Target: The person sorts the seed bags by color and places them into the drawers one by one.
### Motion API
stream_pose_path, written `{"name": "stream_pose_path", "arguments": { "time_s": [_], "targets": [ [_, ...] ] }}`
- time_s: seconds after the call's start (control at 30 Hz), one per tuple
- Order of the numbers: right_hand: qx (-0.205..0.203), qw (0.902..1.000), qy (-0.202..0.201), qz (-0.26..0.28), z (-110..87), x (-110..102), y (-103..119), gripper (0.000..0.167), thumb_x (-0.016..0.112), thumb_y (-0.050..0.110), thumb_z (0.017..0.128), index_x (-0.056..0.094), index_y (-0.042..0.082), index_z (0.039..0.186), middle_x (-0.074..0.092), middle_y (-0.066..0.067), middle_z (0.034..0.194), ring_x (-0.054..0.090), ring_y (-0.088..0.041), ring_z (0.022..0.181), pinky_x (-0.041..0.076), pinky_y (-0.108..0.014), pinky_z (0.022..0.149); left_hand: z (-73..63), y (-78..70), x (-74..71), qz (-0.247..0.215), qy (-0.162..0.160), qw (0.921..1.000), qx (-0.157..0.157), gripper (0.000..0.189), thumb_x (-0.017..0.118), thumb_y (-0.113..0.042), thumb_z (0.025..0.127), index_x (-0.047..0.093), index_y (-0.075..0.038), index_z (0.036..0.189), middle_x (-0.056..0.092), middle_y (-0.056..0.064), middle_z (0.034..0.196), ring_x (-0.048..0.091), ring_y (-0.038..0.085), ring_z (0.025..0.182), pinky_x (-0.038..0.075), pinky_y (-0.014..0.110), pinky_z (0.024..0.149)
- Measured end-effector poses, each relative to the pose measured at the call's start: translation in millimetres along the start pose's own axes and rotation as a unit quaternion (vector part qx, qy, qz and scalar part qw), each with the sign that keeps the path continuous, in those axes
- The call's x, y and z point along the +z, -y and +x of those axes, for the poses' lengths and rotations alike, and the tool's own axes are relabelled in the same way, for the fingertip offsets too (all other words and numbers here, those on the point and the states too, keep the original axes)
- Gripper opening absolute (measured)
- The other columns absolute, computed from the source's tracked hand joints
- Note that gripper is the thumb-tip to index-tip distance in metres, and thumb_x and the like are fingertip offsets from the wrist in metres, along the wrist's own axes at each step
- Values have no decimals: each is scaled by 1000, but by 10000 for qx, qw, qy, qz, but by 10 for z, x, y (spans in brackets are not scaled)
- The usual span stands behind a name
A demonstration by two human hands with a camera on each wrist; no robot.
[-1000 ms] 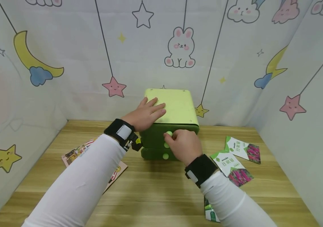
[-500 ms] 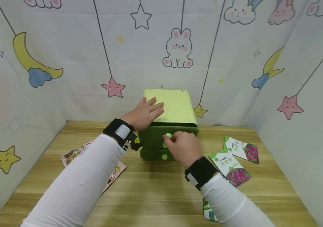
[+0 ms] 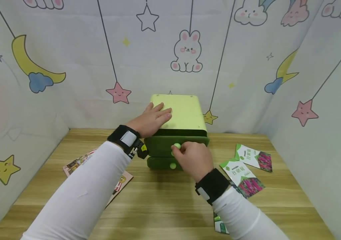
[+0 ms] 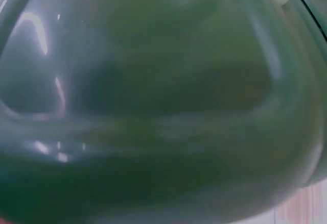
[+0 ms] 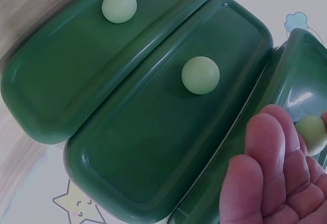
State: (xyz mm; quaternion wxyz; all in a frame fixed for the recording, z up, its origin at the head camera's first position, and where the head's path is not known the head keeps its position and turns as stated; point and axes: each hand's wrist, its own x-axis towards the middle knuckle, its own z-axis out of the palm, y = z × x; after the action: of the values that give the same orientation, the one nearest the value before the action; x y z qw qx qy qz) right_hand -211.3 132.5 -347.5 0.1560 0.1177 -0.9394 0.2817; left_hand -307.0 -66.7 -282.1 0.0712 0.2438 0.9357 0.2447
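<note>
A small chest of drawers (image 3: 185, 111) with a pale yellow-green top and dark green drawer fronts stands on the wooden table. My left hand (image 3: 152, 120) lies flat on the top's left side, fingers spread. With thumb and fingers my right hand (image 3: 195, 160) pinches the round pale-green knob (image 5: 310, 134) of the top drawer (image 3: 161, 145), which is pulled partly out, leaving a dark gap under the lid. Beneath it, the middle drawer (image 5: 133, 147) and bottom drawer (image 5: 56, 81) sit in place, each with its own knob. Glossy green plastic fills the left wrist view.
Several flat packets printed with pink flowers (image 3: 251, 186) lie on the right of the table (image 3: 152, 206), one partly under the right sleeve. Under the left forearm is a printed paper sheet (image 3: 122, 183), mostly covered. A patterned white curtain (image 3: 92, 60) encloses the table's back and sides.
My right hand has drawn the top drawer toward me, so the gap beneath the lid has widened. The left hand has stayed on the top. The head view has shifted slightly.
</note>
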Motion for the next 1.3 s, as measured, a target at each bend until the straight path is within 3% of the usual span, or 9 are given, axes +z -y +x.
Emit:
{"name": "stream_pose_path", "arguments": {
  "time_s": [0.7,1.3],
  "targets": [
    [-131,9999,-89,38,-171,-26,29,44,72,35,99,67,16,59,50,8,48,46,-8,44,35,-25,42,-48,8,-30,-30,60,10000,63,65,19,-54,112,31,-22,168,0,11,179,-19,40,163,-1,69,129],
    [-101,9999,-50,-77,-275,-69,69,44,72,35,99,67,15,60,49,8,47,45,-7,44,34,-23,43,-173,186,-89,8,82,10000,38,64,18,-53,112,27,-25,169,-2,11,179,-12,46,162,4,71,128]
  ]
}}
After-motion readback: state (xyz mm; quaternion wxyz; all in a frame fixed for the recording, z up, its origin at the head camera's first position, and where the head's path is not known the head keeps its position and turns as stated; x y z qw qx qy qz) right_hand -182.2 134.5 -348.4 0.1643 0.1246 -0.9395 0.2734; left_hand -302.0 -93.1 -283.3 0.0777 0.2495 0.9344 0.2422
